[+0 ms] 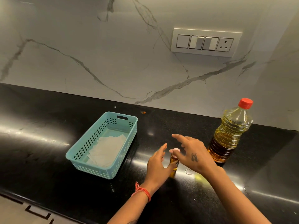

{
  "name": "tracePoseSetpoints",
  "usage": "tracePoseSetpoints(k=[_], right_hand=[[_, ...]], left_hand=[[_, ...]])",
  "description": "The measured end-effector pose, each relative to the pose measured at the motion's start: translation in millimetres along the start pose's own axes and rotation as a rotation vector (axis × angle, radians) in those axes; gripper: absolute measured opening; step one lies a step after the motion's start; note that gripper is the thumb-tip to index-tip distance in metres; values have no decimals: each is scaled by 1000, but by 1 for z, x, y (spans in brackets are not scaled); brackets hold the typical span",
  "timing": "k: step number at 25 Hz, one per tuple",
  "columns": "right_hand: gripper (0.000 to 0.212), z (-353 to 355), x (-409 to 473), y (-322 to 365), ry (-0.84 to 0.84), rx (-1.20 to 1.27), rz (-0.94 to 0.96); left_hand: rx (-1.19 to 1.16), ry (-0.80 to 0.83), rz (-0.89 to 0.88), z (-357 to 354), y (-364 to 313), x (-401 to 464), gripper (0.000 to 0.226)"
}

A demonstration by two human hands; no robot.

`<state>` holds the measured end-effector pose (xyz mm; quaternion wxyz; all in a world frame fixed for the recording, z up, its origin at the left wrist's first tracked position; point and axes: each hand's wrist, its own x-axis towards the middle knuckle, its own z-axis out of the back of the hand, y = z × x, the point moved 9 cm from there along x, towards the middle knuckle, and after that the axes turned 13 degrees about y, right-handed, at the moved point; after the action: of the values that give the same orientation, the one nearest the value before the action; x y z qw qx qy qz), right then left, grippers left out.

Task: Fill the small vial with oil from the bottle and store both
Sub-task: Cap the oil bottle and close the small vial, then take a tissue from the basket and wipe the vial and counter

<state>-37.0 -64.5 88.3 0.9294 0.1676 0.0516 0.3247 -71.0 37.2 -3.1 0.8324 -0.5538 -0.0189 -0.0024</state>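
A small amber vial with a pale pink cap stands upright on the black counter. My left hand holds it from the left, thumb curled across its front, fingers straight behind it. My right hand hovers over the vial with fingers spread and straight. Its thumb touches the cap. The oil bottle stands upright just right of my right hand, red cap on, holding yellow oil.
A teal perforated basket lined with white paper sits left of the vial. A small clear ring lies on the counter by my right wrist. The marble wall with a switch panel rises behind.
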Motion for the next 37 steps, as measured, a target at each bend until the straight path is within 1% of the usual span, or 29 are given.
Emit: tracePoseSetpoints(k=[3, 5, 7, 9, 12, 14, 17, 19, 22, 24, 26, 30, 34, 37], right_hand=[[53, 26, 4, 19, -147, 69, 68], [50, 37, 14, 38, -203, 128, 127], [46, 38, 30, 59, -203, 173, 172], [43, 31, 49, 80, -168, 197, 209], [40, 10, 81, 113, -80, 203, 247], [41, -11, 104, 131, 2, 175, 249], [42, -45, 137, 156, 144, 131, 256], [41, -67, 156, 165, 244, 88, 253], [36, -100, 179, 170, 404, -67, 241], [33, -121, 187, 169, 529, -176, 221], [33, -137, 191, 167, 629, -262, 195], [40, -157, 194, 164, 745, -375, 181], [35, -163, 198, 165, 730, -431, 196], [31, -165, 200, 165, 704, -421, 203]], left_hand=[[-69, -119, -104, 42, -28, -15, 64], [-94, -223, -164, 79, -44, -24, 58], [-100, -342, -186, 120, -50, -32, 52], [-74, -440, -165, 157, -46, -40, 47], [38, -507, -52, 205, -24, -47, 42], [148, -461, 92, 227, -2, -43, 41], [397, -273, 301, 243, 30, -32, 45], [537, -111, 379, 241, 47, -22, 48], [698, 114, 476, 233, 72, -8, 53], [784, 223, 524, 229, 85, 0, 55], [828, 299, 553, 227, 92, 6, 52], [892, 364, 544, 224, 96, 12, 41], [908, 346, 530, 227, 97, 16, 24], [882, 308, 513, 230, 96, 17, 18]])
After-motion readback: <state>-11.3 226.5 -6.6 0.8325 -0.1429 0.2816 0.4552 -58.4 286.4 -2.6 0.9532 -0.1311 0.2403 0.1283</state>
